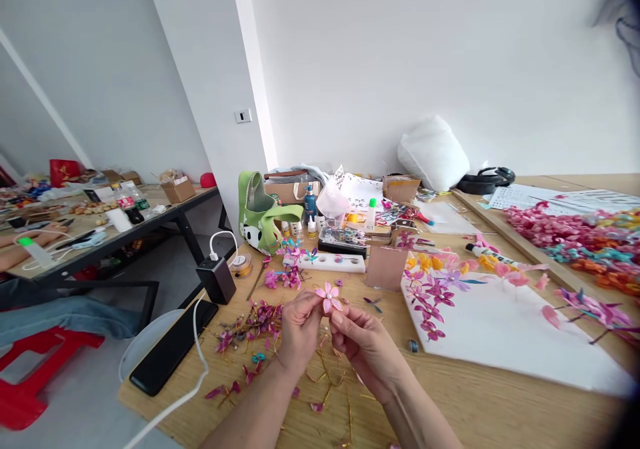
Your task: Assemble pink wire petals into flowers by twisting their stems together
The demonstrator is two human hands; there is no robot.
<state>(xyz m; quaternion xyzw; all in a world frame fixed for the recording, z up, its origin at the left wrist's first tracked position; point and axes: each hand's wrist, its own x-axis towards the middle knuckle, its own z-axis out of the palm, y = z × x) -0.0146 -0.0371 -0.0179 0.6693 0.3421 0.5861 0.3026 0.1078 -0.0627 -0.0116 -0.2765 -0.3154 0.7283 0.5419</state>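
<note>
A pink artificial flower [329, 298] with pointed petals and a pale centre is held up between my two hands above the table. My left hand [302, 326] pinches it from the left side. My right hand [361, 342] closes its thumb and fingers at the flower's lower right. The stem is hidden behind my fingers. Below and to the left lie loose magenta flowers [263, 319] and thin golden wire stems [327, 372]. A white foam board [480, 336] to the right has finished-looking magenta flowers [433, 302] along its left edge.
A black phone [174, 349] and a black charger block [217, 280] with a white cable sit at the left edge. Behind stand a green panda bag [260, 222], small bottles and a cardboard piece [385, 267]. Piled petals [555, 242] lie at right. Another person's leg [75, 316] shows at left.
</note>
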